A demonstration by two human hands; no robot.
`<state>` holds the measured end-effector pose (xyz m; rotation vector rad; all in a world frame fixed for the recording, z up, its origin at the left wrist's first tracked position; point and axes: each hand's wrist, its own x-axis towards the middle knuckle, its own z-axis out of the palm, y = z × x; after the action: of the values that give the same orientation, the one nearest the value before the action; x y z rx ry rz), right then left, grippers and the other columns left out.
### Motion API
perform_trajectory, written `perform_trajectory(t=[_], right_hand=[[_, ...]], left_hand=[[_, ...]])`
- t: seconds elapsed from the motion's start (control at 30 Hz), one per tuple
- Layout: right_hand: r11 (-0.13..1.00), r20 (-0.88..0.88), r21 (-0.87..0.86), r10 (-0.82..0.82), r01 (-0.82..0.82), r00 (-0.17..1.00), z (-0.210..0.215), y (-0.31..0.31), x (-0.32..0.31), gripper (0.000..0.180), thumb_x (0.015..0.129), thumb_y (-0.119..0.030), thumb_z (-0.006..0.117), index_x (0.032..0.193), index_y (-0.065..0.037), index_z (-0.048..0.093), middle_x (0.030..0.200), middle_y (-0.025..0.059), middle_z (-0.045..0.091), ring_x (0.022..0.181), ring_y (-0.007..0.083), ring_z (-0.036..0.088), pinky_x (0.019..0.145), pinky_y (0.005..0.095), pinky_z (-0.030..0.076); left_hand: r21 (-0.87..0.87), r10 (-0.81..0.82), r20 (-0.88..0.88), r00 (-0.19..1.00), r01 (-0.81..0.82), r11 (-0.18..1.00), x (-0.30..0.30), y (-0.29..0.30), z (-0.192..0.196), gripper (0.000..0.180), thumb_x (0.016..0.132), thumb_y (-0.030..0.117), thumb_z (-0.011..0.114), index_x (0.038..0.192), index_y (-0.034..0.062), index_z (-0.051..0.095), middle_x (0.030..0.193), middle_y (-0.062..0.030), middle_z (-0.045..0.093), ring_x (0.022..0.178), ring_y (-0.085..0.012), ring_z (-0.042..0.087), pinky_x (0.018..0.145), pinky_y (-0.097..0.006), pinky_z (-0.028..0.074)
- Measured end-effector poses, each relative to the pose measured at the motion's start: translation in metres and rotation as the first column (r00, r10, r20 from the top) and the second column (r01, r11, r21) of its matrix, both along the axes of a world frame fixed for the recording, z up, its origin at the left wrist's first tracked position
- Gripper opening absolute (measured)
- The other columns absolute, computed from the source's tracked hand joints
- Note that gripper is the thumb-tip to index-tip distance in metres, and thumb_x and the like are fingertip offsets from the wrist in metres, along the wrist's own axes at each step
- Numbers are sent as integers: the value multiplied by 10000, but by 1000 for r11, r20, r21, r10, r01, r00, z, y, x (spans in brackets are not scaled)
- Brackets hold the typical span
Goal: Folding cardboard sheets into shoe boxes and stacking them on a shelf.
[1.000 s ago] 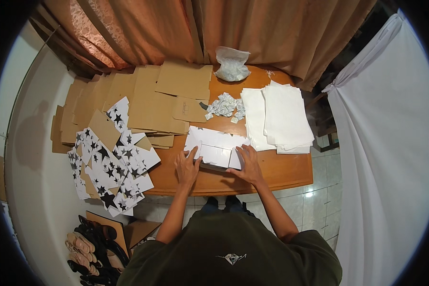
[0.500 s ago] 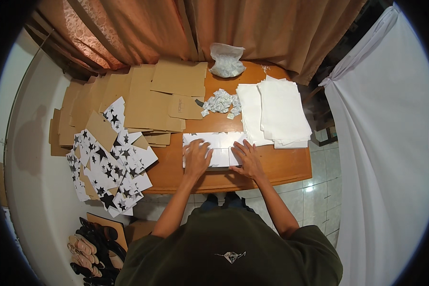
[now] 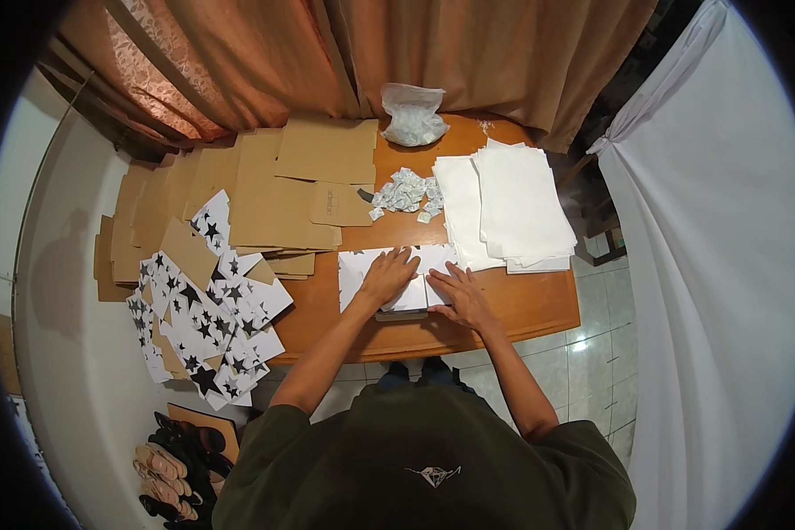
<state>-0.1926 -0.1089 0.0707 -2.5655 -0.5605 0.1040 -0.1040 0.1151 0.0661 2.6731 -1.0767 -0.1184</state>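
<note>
Brown curtains [image 3: 468, 71] hang beyond the far side of a wooden table [image 3: 327, 334] in the head view, well past both hands, and a pale wall [image 3: 71, 238] rises off to their left. On the table, directly beneath the hands, lies a white carton [image 3: 353, 268], its long side running left to right and a few dark printed marks along its far edge.

The left hand [image 3: 389, 279] rests palm down on the carton's middle, its fingers extended and pointing away and to the right. The right hand [image 3: 461, 300] lies on the carton's right end, fingers spread over the top panel, thumb near the close edge. Both hands press flat rather than curl.

Beyond the hands sits a heap of small silvery-white packets [image 3: 405, 191], with a clear plastic bag [image 3: 413, 122] farther behind it. Past the right hand, stacked white sheets [image 3: 523, 199] cover the table's far right. To the left of the left hand, star-printed pieces [image 3: 205, 311] overlap untidily, and flat brown cardboard [image 3: 278, 208] spreads behind them. Shoes [image 3: 163, 477] stand low, left of the forearms; white cloth [image 3: 707, 283] drapes far to the hands' right.
</note>
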Motion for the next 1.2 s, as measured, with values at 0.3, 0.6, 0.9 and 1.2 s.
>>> perform_trajectory(t=[0.3,0.6,0.9,1.2], right_hand=[[998,13,-40,50,-50,999,3,-6,3,625,943,-462,615,1451,-113,511,1539,47,459,1443,315,360,1175,624,253],[995,63,-16,100,-99,993,12,-10,5,534,977,-418,579,1405,-99,554,1482,48,520,1419,278,397,1172,586,289],[990,51,-36,135,-134,989,14,-12,9,506,967,-415,600,1378,-120,581,1462,20,538,1390,262,425,1172,564,271],[991,114,113,-90,77,989,0,3,6,595,810,-516,751,1286,-166,681,1521,284,388,1402,463,336,1178,542,257]], left_hand=[[75,-38,91,995,31,997,-1,-5,-13,382,945,132,520,1321,69,548,1406,-232,541,1303,-434,536,976,-553,512],[105,13,115,993,-26,994,-8,-8,-11,443,941,129,515,1379,66,517,1416,-215,541,1309,-409,538,975,-528,526],[9,72,153,986,-74,997,-14,-10,-18,414,919,126,558,1325,46,550,1356,-215,592,1256,-401,570,952,-560,516],[8,93,118,989,-94,996,-22,-7,-16,412,934,140,540,1340,74,568,1406,-202,558,1332,-393,508,1047,-575,439]])
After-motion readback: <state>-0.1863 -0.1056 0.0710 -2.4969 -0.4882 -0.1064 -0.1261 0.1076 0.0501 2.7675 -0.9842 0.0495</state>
